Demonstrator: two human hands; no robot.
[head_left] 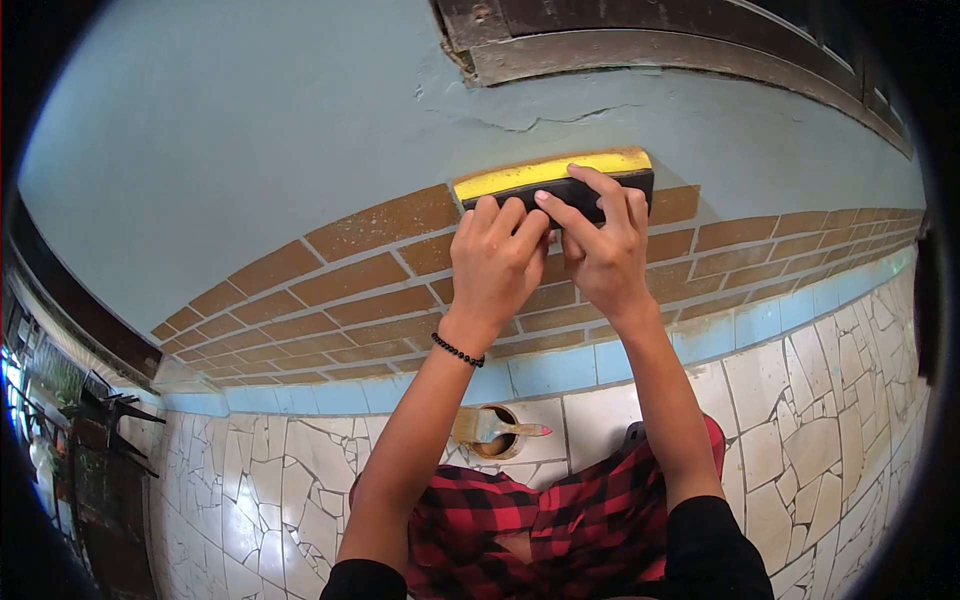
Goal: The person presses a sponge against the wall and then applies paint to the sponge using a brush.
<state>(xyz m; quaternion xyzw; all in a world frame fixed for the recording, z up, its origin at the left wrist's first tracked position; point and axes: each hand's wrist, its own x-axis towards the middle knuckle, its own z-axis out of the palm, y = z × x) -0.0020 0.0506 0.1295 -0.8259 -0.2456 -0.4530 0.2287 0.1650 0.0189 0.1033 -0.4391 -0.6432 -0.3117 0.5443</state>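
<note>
A long block of yellow foam with a black backing (553,180), something like a sponge float, is pressed against the grey-blue wall (250,130) at the top of a painted brown brick pattern (385,225). My left hand (497,262) has its fingers curled at the block's lower left edge. My right hand (608,248) grips the right half, its index finger laid across the black back up to the yellow foam. Both thumbs are low behind the block and partly hidden. The foam's face against the wall is out of sight.
On the white tiled floor (260,500) near my knees stands a paint pot (497,447), with a paintbrush (487,427) lying across its rim. A dark wooden frame (640,45) juts above the wall. A dark chair (130,425) stands far left.
</note>
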